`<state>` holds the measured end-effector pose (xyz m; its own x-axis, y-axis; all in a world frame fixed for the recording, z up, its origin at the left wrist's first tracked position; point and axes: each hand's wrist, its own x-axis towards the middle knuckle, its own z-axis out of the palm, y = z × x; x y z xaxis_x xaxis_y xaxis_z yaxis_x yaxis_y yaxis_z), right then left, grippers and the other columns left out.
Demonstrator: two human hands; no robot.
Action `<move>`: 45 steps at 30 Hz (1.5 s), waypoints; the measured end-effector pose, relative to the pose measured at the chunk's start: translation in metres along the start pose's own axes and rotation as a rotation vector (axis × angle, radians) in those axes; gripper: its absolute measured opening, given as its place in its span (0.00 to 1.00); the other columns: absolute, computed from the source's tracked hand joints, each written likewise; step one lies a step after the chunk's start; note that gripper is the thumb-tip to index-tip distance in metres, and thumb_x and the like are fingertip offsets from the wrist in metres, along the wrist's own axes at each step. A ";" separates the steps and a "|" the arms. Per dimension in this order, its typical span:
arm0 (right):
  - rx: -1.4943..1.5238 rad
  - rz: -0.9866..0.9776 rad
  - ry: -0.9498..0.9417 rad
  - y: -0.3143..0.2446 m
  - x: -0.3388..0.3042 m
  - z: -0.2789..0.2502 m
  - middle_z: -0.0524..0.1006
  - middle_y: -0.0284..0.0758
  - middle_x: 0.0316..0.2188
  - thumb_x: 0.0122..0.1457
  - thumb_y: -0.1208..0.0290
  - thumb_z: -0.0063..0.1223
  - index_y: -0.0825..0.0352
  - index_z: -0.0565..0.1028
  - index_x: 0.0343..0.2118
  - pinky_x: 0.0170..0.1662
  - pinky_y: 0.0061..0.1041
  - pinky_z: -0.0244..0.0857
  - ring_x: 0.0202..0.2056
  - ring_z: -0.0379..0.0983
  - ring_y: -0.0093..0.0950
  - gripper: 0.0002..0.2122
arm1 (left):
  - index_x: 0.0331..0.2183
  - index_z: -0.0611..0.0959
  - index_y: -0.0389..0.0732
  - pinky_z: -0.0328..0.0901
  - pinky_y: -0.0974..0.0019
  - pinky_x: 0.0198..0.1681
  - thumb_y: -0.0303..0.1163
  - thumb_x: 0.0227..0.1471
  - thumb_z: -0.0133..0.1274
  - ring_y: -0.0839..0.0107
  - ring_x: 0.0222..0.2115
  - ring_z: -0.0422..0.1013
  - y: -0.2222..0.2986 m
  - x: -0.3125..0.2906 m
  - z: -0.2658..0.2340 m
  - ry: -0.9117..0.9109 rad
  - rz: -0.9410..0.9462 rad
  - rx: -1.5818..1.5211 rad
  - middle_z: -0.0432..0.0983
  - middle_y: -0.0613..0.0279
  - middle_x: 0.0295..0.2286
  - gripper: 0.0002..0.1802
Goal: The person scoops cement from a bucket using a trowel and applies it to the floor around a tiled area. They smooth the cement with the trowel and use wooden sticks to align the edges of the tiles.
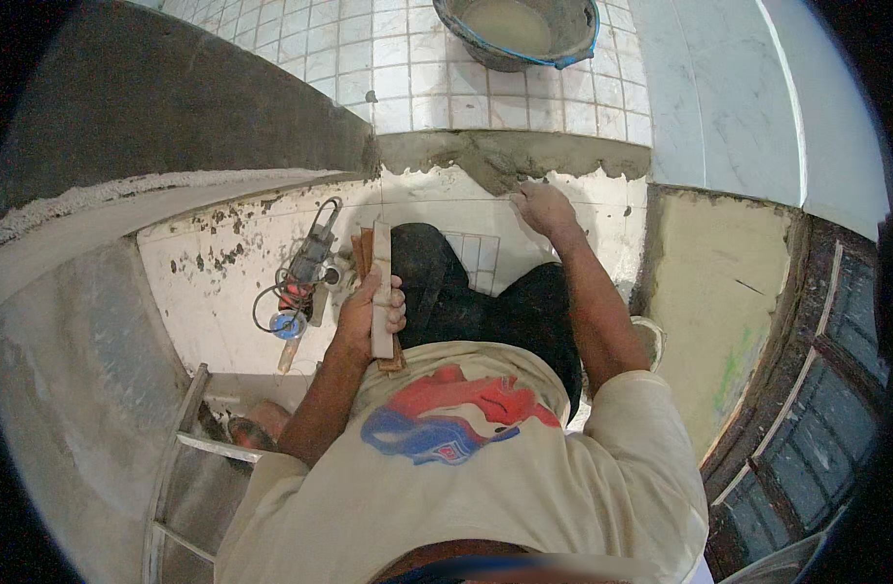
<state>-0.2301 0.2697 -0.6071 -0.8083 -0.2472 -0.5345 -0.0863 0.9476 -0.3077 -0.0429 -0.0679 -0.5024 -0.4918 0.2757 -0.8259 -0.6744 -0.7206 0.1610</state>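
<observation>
Tiling [408, 78], white, edged with grey mortar [495, 161], likely soft and heavy to scoop. Thin strips [380, 273], probably stiff and brittle, best held mid-length, bundled within wrapped fingers of left hand [359, 313]. Right hand [546, 208] at mortar, fingers curled, any grip unclear.

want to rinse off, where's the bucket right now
In the head view, the bucket stands at top, right of centre, on white tiles beyond the right hand.

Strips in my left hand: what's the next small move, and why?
Probably smooth the mortar with your right hand first: its near edge looks ragged, that hand is right at it, and your left hand holds the strips clear of it.
</observation>
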 end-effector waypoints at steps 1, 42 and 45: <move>0.036 -0.012 0.016 -0.004 -0.007 -0.001 0.80 0.51 0.39 0.66 0.55 0.47 0.67 0.76 0.44 0.49 0.49 0.69 0.44 0.77 0.51 0.18 | 0.40 0.78 0.39 0.61 0.68 0.15 0.57 0.64 0.48 0.72 0.16 0.66 0.000 0.000 0.000 -0.003 0.000 0.000 0.73 0.62 0.23 0.27; 0.136 -0.140 0.127 -0.062 0.008 0.026 0.79 0.54 0.35 0.67 0.65 0.41 0.71 0.80 0.32 0.46 0.50 0.70 0.39 0.77 0.53 0.17 | 0.40 0.76 0.39 0.62 0.70 0.16 0.57 0.65 0.45 0.71 0.16 0.67 0.001 -0.006 0.014 0.034 0.027 0.023 0.71 0.62 0.21 0.28; -0.005 -0.208 0.205 -0.016 0.017 0.048 0.79 0.53 0.33 0.66 0.66 0.41 0.70 0.80 0.31 0.44 0.50 0.70 0.39 0.78 0.51 0.16 | 0.39 0.76 0.39 0.62 0.70 0.16 0.57 0.66 0.45 0.72 0.16 0.67 0.003 -0.005 0.016 0.036 0.010 0.014 0.72 0.62 0.21 0.27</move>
<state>-0.2141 0.2409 -0.6493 -0.8738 -0.3903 -0.2899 -0.2646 0.8820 -0.3900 -0.0512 -0.0613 -0.4895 -0.4784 0.2453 -0.8432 -0.6771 -0.7144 0.1763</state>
